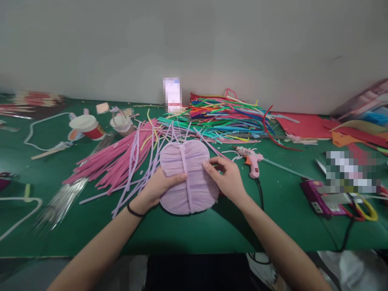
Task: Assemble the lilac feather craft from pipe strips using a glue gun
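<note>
Between my hands is a rounded, lilac pipe-cleaner piece [198, 186], made of rows of fuzzy stems with one stem running down its middle. My left hand [160, 186] grips its left side, the thumb lying across the front and the fingers hidden behind. At the upper right edge, my right hand [226, 178] pinches the piece between thumb and fingers. Loose lilac pipe cleaners [133, 165] lie just left of the piece, partly over a bundle of pink pipe cleaners [112, 161].
Right of my hands lies a pink glue gun [253, 161] with a cord. Multicoloured pipe cleaners [227, 117] are heaped at the back beside a phone [172, 95]. A paper cup [87, 127] stands at left. A purple power strip [321, 198] and scissors handles [370, 208] lie at right.
</note>
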`<state>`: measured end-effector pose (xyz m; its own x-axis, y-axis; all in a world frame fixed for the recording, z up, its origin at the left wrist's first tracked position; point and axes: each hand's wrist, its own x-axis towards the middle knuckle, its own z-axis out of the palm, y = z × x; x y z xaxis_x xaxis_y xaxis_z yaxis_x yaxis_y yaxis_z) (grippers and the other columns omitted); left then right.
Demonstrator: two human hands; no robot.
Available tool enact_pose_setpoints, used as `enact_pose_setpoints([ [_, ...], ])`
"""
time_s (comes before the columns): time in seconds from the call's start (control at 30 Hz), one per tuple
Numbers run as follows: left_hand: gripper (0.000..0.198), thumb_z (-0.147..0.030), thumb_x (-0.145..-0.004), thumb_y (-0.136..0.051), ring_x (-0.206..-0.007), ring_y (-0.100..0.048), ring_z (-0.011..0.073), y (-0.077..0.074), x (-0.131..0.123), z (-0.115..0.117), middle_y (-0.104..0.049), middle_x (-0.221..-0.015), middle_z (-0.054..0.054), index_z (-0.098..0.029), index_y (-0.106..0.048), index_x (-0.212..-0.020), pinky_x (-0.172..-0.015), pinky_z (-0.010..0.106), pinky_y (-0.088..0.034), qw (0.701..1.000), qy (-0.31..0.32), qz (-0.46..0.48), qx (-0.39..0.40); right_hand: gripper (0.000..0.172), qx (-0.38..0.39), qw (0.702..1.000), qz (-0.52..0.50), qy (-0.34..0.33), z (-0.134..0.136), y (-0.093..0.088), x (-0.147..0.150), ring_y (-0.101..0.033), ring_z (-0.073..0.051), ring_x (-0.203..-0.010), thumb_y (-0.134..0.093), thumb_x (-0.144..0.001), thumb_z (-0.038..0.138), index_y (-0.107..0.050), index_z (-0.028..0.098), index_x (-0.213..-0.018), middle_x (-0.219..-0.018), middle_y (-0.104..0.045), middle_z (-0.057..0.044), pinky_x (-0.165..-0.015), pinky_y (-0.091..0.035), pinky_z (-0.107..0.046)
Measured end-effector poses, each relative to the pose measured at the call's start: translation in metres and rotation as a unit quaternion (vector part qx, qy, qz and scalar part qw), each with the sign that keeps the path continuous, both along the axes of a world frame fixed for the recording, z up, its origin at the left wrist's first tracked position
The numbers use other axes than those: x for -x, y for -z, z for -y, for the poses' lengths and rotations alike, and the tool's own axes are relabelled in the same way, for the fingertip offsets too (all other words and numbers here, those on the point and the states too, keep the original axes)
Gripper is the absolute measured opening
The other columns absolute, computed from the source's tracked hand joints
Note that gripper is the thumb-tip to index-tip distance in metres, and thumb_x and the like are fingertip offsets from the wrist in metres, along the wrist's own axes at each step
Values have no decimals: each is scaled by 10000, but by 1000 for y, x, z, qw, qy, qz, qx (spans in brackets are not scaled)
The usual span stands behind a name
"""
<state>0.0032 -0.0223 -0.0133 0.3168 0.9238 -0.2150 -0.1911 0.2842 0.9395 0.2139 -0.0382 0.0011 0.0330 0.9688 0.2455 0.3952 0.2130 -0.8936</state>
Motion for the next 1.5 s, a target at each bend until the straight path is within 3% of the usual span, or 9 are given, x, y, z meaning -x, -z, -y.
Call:
enact_pose_setpoints([
  [0.13, 746, -297, -655, -896, -1226, -628, 371, 1, 2, 0, -703, -1290, 123, -219, -620, -1343, -1048, 495, -512, 1000, 5, -9, -2, 315, 104, 986, -120, -54, -3, -1, -4, -530, -105, -547, -735, -796, 481, -655, 194, -694, -615, -632, 21, -531, -418, -236],
  [0.4, 772, -279, -661, -889, -1263, -600, 374, 2, 3, -1, -709, -1278, 129, -219, -592, -1371, -1066, 522, -491, 1000, 9, -13, 2, 320, 112, 986, -123, -33, -4, -3, -3, -502, -99, -534, -768, -752, 479, -675, 188, -658, -585, -617, 22, -523, -393, -244],
  [0.53, 761, -281, -655, -890, -1261, -599, 384, 2, 3, -1, -715, -1265, 133, -213, -606, -1358, -1064, 530, -490, 1000, 9, -15, -1, 300, 136, 978, -152, -36, -6, -3, -6, -570, -115, -583, -798, -707, 474, -704, 190, -729, -657, -678, 7, -573, -462, -258],
  [0.7, 752, -298, -639, -900, -1234, -621, 375, 2, 4, 0, -708, -1281, 126, -220, -623, -1334, -1050, 504, -504, 1000, 7, -17, -1, 326, 130, 976, -164, -58, -7, -2, -8, -628, -133, -652, -800, -700, 493, -711, 191, -784, -747, -722, -15, -634, -514, -276],
  [1.03, 718, -312, -670, -886, -1234, -624, 365, 0, 3, 1, -688, -1318, 120, -221, -626, -1334, -1049, 475, -511, 999, 27, -19, -24, 342, 100, 981, -163, -45, -5, 3, -7, -492, -97, -546, -771, -749, 518, -668, 193, -715, -599, -594, 27, -517, -405, -239],
  [1.33, 756, -323, -647, -896, -1251, -610, 374, -1, 1, 1, -704, -1288, 125, -225, -614, -1341, -1062, 501, -498, 999, 20, -25, -26, 341, 94, 983, -149, -42, -5, -1, -7, -520, -108, -564, -810, -693, 480, -631, 198, -624, -599, -614, 10, -516, -414, -242],
  [1.5, 749, -354, -621, -905, -1252, -606, 387, -2, 0, 3, -726, -1242, 135, -206, -639, -1305, -1070, 530, -481, 999, 16, -40, -24, 349, 88, 983, -155, -44, -6, -4, -10, -542, -114, -586, -743, -748, 546, -692, 201, -751, -661, -644, 6, -548, -459, -248],
])
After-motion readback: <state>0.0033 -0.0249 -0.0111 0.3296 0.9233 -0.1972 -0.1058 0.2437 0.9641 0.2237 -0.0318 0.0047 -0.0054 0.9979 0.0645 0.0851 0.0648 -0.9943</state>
